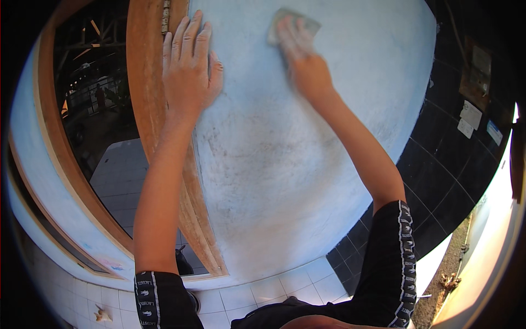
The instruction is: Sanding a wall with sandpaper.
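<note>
My left hand [190, 66] lies flat with its fingers apart, over the edge of the wooden door frame [144, 82] and the pale blue wall [263, 185] beside it. Higher up and to the right, my right hand [302, 53] presses a greyish sheet [280, 25] against the wall, perhaps sandpaper; it is blurred. Both hands look dusty with pale powder. Below them the wall surface has dark smudges and worn patches. A metal hinge [165, 16] sits on the frame just above my left fingers.
Black tiles [435, 164] cover the wall on the right, with papers [471, 114] stuck on them. White floor tiles [263, 290] lie below. At the left is a dark window or door opening [102, 123]. A small cat [102, 315] is on the floor at the lower left.
</note>
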Tool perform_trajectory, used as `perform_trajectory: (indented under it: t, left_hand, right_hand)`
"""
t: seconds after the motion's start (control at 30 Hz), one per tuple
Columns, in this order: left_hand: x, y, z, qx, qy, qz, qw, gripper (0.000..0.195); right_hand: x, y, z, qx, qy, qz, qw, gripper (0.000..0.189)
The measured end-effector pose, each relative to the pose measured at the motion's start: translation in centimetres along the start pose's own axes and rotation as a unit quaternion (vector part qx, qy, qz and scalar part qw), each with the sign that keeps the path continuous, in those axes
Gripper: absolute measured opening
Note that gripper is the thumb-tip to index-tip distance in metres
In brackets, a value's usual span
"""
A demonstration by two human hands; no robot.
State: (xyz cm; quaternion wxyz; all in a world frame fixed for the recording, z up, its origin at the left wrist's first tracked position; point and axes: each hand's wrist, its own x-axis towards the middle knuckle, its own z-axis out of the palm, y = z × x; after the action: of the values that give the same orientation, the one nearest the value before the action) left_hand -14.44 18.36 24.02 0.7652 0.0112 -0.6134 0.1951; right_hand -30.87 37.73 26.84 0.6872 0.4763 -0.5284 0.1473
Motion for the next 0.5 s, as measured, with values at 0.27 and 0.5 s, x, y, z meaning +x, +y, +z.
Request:
perform_trajectory:
  t: [0.27, 0.5]
  left_hand:
    - [0.2, -0.1, -0.2, -0.022, 0.01, -0.01, 1.0, 0.049]
    - [0.3, -0.8, -0.5, -0.078, 0.044, -0.025, 0.996, 0.055]
  right_hand:
    - [4.3, 0.6, -0.6, -0.004, 0.013, 0.079, 0.997, 0.06]
    - [5.0, -1.5, -0.5, 0.024, 0.007, -0.073, 0.997, 0.06]
